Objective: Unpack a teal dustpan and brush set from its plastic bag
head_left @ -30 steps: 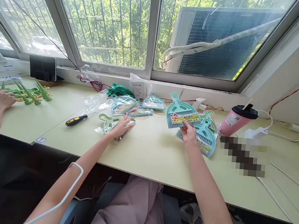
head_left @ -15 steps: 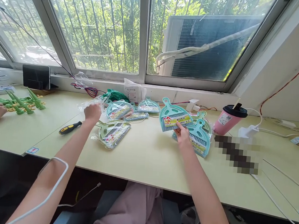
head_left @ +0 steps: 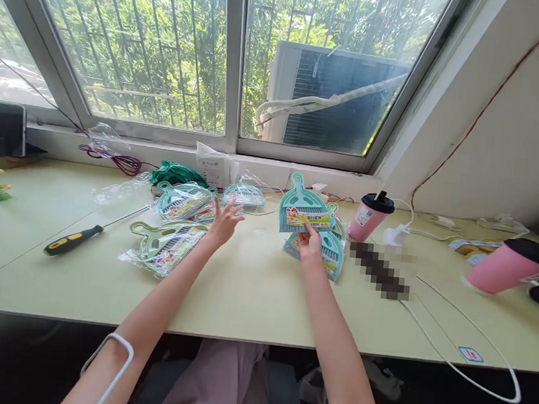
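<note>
My right hand [head_left: 312, 243] grips the lower edge of a teal dustpan-and-brush set [head_left: 305, 199] with a yellow label, its handle pointing up. Under and behind it, another teal dustpan set [head_left: 333, 253] lies on the table, partly covered. My left hand [head_left: 224, 224] is empty, fingers spread, over the table beside the packaged sets. Just left of it lies a pale green dustpan set [head_left: 164, 246] in clear wrap. Beyond are more teal sets: a wrapped dustpan set [head_left: 179, 202] and, farther back, a dustpan set [head_left: 244, 193] near the sill.
A screwdriver [head_left: 75, 240] lies at left near crumpled clear plastic [head_left: 119, 190]. A green bag [head_left: 176, 174] and a white packet [head_left: 214, 167] sit by the window. Pink cups [head_left: 369, 218] and white cables [head_left: 475, 327] are at right.
My left hand has moved right, away from the clear plastic, and its fingers have spread. The dustpan set in my right hand is turned more upright. The view has swung right.
</note>
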Available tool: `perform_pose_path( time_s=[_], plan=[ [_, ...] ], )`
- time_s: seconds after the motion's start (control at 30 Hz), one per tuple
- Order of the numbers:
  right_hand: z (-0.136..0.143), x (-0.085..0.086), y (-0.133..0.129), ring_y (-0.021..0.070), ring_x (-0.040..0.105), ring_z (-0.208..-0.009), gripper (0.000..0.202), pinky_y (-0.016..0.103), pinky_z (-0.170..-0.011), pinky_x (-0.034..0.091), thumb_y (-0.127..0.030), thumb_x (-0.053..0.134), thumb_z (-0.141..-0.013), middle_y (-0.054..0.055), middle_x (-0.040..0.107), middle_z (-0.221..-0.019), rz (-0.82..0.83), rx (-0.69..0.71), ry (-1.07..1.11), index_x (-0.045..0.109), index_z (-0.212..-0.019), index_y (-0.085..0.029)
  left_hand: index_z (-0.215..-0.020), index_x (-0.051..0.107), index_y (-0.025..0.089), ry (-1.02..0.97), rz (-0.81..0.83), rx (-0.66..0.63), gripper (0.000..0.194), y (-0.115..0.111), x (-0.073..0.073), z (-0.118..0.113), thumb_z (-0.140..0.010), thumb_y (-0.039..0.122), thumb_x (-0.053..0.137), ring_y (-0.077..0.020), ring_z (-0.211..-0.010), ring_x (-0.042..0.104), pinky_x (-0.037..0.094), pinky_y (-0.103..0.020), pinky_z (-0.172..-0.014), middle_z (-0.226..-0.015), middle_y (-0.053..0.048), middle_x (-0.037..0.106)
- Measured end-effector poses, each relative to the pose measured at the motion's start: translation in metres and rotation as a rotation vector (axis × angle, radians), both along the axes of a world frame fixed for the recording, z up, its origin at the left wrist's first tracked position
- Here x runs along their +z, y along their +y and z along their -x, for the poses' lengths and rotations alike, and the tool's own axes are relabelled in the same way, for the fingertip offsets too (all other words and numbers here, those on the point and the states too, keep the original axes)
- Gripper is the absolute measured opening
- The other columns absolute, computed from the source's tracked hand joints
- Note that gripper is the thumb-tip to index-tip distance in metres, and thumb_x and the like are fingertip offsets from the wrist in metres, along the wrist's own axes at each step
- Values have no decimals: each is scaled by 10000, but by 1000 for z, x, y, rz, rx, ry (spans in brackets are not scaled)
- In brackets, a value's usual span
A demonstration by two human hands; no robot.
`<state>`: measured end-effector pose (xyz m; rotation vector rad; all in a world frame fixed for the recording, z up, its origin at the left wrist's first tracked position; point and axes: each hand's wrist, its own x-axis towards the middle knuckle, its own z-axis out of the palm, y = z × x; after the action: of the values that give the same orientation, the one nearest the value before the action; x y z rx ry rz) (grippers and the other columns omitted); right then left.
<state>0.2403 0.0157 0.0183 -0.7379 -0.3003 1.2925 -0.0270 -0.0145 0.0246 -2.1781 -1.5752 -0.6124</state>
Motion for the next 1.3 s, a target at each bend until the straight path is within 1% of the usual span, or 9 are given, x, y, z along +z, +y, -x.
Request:
perform_pose_path(
  time_s=[0.1,0.17,0.3,0.43,0.6,0.73,0.93,1.07,1.3],
  plan=[
    [1,-1,2,109,733,-690,232,171,-582,605,-133,781,-748,-16,772,-813,-4,17,-2,655,-935,-188,-786,771,209,-55,11,169,440,9,-8,4,-758,-44,413,-368,-1437,373,-87,-750,-1130,-1198,-105,709],
    [3,-2,3,106,727,-668,239,169,-591,605,-111,784,-739,-15,768,-784,-8,38,-5,660,-932,-179,-873,777,201,-126,-6,227,410,13,-9,-2,-806,9,421,-363,-1396,424,-62,-718,-1155,-1133,-121,726],
    [4,-2,4,101,712,-633,226,161,-562,594,-87,791,-717,-28,755,-742,15,65,-70,659,-875,-180,-1223,680,209,-289,20,243,366,22,-16,-36,-910,272,502,-335,-1284,517,177,-611,-1183,-1334,-133,627],
    [2,-4,5,113,713,-631,227,179,-558,599,-81,801,-691,-29,749,-721,29,122,-137,644,-814,-188,-1176,686,179,-255,124,215,349,28,-29,-53,-849,241,582,-385,-1258,512,348,-580,-1063,-1375,-189,579],
    [1,-6,4,126,713,-631,204,203,-588,603,-68,786,-699,-13,750,-721,65,222,-227,641,-786,-184,-1090,715,158,-355,150,243,326,26,-32,-28,-916,168,439,-350,-1133,582,451,-462,-915,-1117,-195,684],
    [4,-5,-1,122,711,-631,199,198,-577,595,-56,767,-713,6,764,-767,55,323,-271,652,-826,-173,-1045,730,194,-561,26,341,296,24,-26,-3,-954,306,471,-322,-1099,608,470,-406,-888,-1099,-144,712],
    [9,-6,-8,148,721,-637,178,231,-594,612,-30,741,-724,48,776,-795,32,521,-422,675,-846,-143,-1011,733,167,-808,-97,404,281,19,-18,16,-947,298,492,-296,-1045,652,457,-391,-928,-1071,-142,727],
    [16,-7,-12,167,720,-619,152,252,-596,617,-31,747,-722,59,763,-739,32,572,-470,685,-825,-124,-1013,725,152,-836,-179,346,280,15,-16,14,-955,294,491,-282,-1053,642,451,-387,-952,-1071,-139,728],
    [28,-15,-16,159,735,-702,217,262,-670,643,-98,794,-704,15,769,-789,-36,367,-321,651,-843,-184,-998,728,219,-743,-289,42,241,13,-15,-4,-966,302,504,-253,-1193,569,398,-451,-1087,-1162,-92,700]
  ],
)
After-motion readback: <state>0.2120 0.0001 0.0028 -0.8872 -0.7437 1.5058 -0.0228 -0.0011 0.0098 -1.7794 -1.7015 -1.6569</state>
